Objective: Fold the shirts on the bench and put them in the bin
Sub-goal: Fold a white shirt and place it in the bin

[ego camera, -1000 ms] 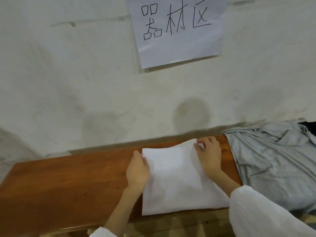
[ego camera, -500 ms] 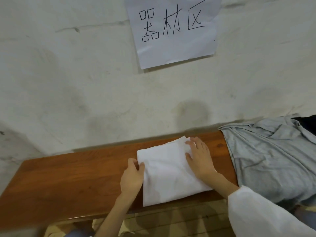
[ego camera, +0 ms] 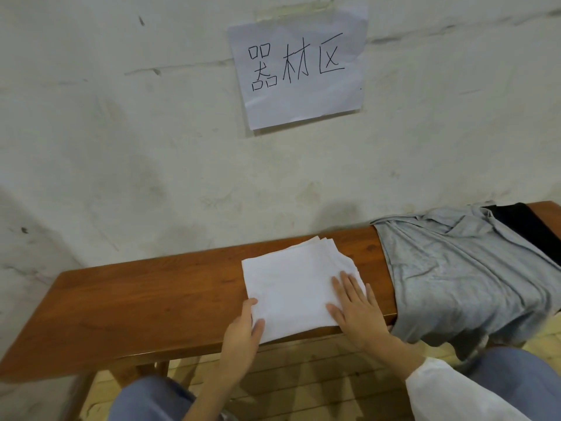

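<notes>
Our left hand (ego camera: 243,329) sits at the near left corner of the folded white shirt (ego camera: 291,284). The thumb is laid over the cloth and the fingers curl at its edge, pinching that corner. Its bare forearm runs back toward us, low and near the centre. Our right hand (ego camera: 355,311) lies palm down on the shirt's right side, fingers straight, slightly spread and pointing away from us. Its wrist is bare, and behind it the forearm angles off to the lower right inside a white sleeve (ego camera: 449,393). The two hands are apart, not touching each other.
</notes>
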A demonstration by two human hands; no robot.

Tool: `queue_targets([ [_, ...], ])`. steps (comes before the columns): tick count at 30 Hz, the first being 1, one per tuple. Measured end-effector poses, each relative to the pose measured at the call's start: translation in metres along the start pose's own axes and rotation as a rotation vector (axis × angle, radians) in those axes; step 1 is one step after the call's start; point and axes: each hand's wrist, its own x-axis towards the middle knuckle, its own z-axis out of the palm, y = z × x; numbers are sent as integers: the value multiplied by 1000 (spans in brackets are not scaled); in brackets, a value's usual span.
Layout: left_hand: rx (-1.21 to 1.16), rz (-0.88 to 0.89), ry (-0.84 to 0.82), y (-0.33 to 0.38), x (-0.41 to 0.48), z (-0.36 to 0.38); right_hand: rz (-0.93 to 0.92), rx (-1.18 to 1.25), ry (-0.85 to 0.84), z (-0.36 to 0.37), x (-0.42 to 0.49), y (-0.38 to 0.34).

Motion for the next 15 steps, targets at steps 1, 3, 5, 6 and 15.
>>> queue_targets([
  [1, 75, 28, -4, 1, -3, -1, 5, -14, 4, 0, -2, -2],
  [3, 258, 57, 38, 9, -5, -2, 19, -40, 5, -5, -3, -7],
  [5, 403, 81, 115, 18, -3, -4, 58, -74, -7, -16, -1, -15],
  [6, 423, 94, 137, 23, 0, -4, 72, -76, -13, -22, 2, -21],
  [15, 550, 294, -50, 41, 30, 35, -26, 36, 47, 4, 11, -9],
])
